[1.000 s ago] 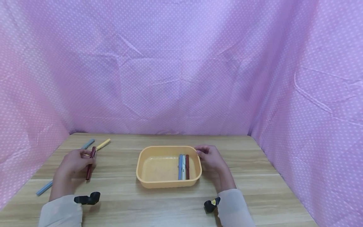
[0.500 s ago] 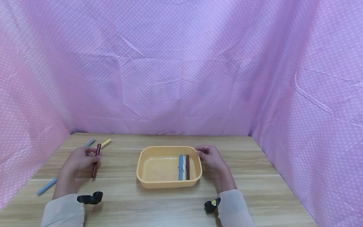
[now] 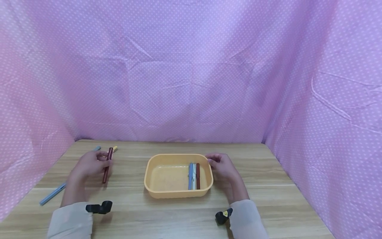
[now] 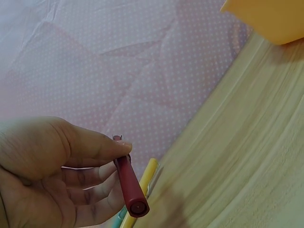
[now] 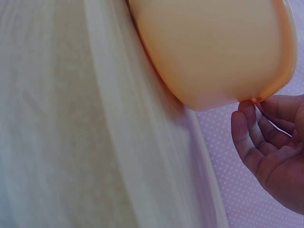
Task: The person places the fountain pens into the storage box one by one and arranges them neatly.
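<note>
My left hand (image 3: 91, 164) pinches a dark red pen (image 3: 105, 175) between thumb and fingers, above the table's left side. In the left wrist view the pen's blunt end (image 4: 137, 207) faces the camera. Beyond it lie a yellow pen (image 4: 150, 170) and a teal-blue pen (image 4: 117, 220), partly hidden by the hand. At the right, my right hand (image 3: 223, 168) grips the rim of a yellow plastic box (image 3: 176, 195) near its back right corner. Inside, along the box's right side, a blue pen (image 3: 190, 177), a white pen (image 3: 194, 177) and a red pen (image 3: 198, 177) stand in a row.
Another blue pen (image 3: 53, 195) lies slanted on the wooden table (image 3: 149, 219) near its left edge, close by my left forearm. Pink-purple dotted cloth (image 3: 179, 83) hangs behind the table and along both sides. A black camera sits on each wrist.
My left hand has moved to the right and slightly away from me with the dark red pen, uncovering more of the near blue pen. My right hand and the box stay in place.
</note>
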A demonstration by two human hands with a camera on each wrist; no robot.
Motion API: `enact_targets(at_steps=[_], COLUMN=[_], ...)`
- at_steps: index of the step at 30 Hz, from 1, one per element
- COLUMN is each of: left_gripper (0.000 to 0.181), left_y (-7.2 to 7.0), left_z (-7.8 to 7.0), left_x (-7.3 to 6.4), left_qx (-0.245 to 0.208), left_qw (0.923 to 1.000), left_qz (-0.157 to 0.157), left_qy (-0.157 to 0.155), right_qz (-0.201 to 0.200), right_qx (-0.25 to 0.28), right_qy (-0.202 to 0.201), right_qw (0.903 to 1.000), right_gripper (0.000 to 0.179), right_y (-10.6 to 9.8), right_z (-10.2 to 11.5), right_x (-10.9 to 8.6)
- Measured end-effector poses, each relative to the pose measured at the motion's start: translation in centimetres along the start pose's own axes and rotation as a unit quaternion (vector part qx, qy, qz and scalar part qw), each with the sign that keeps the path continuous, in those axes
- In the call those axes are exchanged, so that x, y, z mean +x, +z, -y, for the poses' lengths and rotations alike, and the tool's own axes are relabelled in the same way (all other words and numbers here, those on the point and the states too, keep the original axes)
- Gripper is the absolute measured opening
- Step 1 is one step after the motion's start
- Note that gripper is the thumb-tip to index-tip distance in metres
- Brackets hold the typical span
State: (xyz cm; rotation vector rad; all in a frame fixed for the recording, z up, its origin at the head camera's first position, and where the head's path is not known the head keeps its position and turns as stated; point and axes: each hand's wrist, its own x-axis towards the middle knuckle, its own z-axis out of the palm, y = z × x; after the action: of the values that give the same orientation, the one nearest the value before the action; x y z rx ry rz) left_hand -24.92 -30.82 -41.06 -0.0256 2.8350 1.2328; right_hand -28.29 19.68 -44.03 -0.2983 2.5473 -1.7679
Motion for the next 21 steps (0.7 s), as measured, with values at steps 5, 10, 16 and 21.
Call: enact_targets(at_steps=[5, 10, 16, 21], left_gripper=[0.054, 0.053, 0.053, 0.056], left_y=[0.3, 0.5, 1.0, 1.5], left_z=[-0.9, -1.8, -2.5, -3.3], left_x=[0.0, 0.1, 0.4, 0.4], left_qx=[-0.016, -0.009, 0.011, 0.018], left_qw=[0.9999, 0.9999, 0.9993, 0.9989], left_qz=[0.005, 0.0, -0.002, 0.006], left_qy=[0.001, 0.014, 0.036, 0.044], right_qz=[0.0, 0.001, 0.0, -0.002], right_qx=[-0.001, -0.002, -0.001, -0.003], right_qy=[0.004, 0.001, -0.003, 0.003], right_qw=[1.0, 1.0, 1.0, 1.0], right_gripper=[0.019, 0.019, 0.019, 0.019], right_y=[0.0, 0.0, 0.0, 0.1], right_z=[-0.2, -0.2, -0.1, 0.1], right_x=[0.1, 0.1, 0.1, 0.2])
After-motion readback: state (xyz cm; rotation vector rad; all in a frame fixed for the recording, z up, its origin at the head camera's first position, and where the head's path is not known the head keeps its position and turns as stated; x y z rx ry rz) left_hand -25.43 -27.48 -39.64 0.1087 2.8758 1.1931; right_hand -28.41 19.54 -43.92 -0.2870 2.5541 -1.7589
